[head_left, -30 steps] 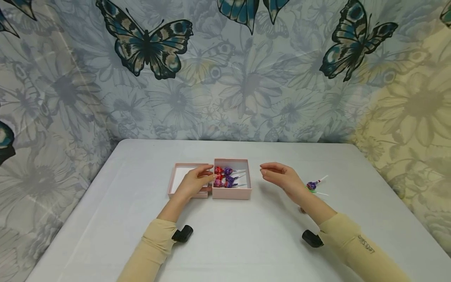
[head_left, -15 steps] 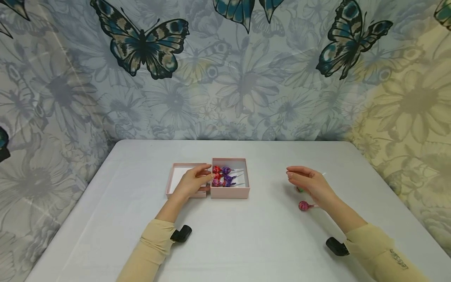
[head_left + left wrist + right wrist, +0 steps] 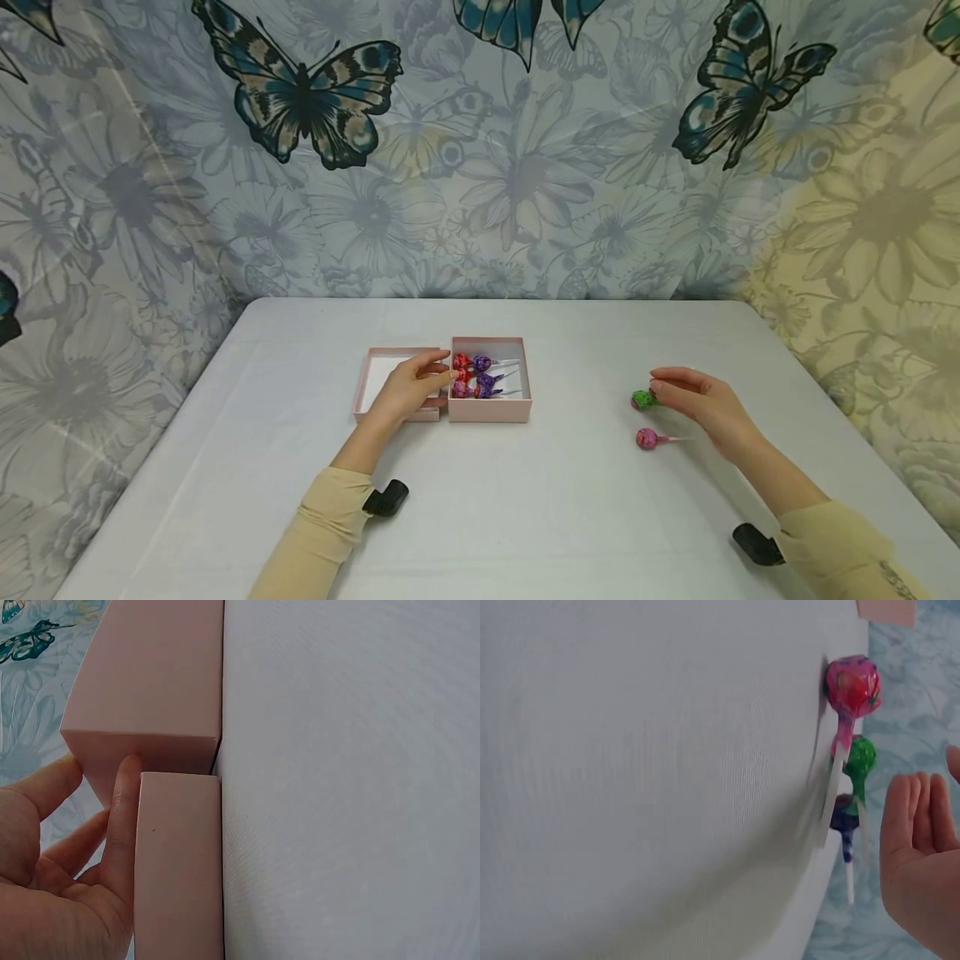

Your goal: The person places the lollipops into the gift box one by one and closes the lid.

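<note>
My left hand (image 3: 411, 385) rests against the left wall of a pink box (image 3: 491, 410), its fingertips touching the side, as the left wrist view shows up close. In the box lie several wrapped lollipops (image 3: 484, 382), red and purple, sticks to the right. On the right, my right hand (image 3: 708, 408) hovers by a green lollipop (image 3: 642, 400), fingers extended and nothing held. A pink lollipop (image 3: 647, 438) lies nearer the front. The purple lollipop (image 3: 846, 817) shows in the right wrist view; in the head view my right hand hides it.
A shallow pink box lid (image 3: 375, 375) lies left of the box, partly under my left hand. All stands on a white-covered table (image 3: 480, 517). Behind it hangs a butterfly-patterned cloth (image 3: 525, 192).
My right hand has moved right and nearer, from beside the box to the loose lollipops, lowering by the green one. The left hand stays at the box.
</note>
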`<control>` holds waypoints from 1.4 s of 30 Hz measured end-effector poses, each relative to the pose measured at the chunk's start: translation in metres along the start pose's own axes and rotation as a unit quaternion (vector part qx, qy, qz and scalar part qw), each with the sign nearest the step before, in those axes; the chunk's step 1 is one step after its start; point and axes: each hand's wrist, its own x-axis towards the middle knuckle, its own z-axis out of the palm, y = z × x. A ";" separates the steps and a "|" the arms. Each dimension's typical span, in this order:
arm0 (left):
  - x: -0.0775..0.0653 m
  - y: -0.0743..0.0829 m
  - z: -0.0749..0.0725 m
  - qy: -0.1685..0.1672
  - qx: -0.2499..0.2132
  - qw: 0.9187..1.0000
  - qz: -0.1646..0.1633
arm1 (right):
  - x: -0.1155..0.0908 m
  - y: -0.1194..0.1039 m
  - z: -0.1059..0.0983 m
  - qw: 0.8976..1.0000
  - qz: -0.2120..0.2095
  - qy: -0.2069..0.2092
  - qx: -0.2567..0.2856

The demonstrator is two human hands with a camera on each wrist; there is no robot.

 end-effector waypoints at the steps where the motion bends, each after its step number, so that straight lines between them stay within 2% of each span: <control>1: 0.000 0.000 0.000 0.001 0.001 1.000 0.000 | -0.001 0.000 -0.001 1.000 -0.006 0.007 -0.029; 4: -0.001 0.001 0.000 0.003 0.002 1.000 0.002 | -0.002 -0.001 -0.002 0.990 -0.022 0.031 -0.139; 7: -0.002 0.001 0.000 0.001 0.000 1.000 0.001 | -0.002 -0.004 -0.001 0.966 -0.046 0.050 -0.249; 9: -0.002 0.002 0.000 0.000 0.002 1.000 0.000 | -0.001 -0.005 0.001 0.949 -0.070 0.054 -0.301; 13: -0.002 0.002 0.000 0.000 0.004 1.000 -0.004 | 0.003 -0.007 0.006 0.926 -0.119 0.041 -0.356; 18: -0.002 0.002 0.000 0.001 0.004 1.000 -0.001 | 0.008 -0.008 0.011 0.909 -0.140 0.018 -0.391; 23: -0.001 0.001 0.000 -0.001 -0.001 1.000 -0.001 | 0.012 -0.007 0.014 0.900 -0.128 0.007 -0.417; 28: -0.002 0.002 0.000 -0.002 -0.002 1.000 -0.001 | 0.014 -0.005 0.016 0.896 -0.126 0.006 -0.427; 39: -0.002 0.002 0.000 0.002 0.002 1.000 -0.003 | 0.015 -0.004 0.021 0.895 -0.134 0.008 -0.426; 42: -0.003 0.005 0.001 0.006 0.009 1.000 -0.006 | 0.015 -0.006 0.023 0.898 -0.139 0.015 -0.418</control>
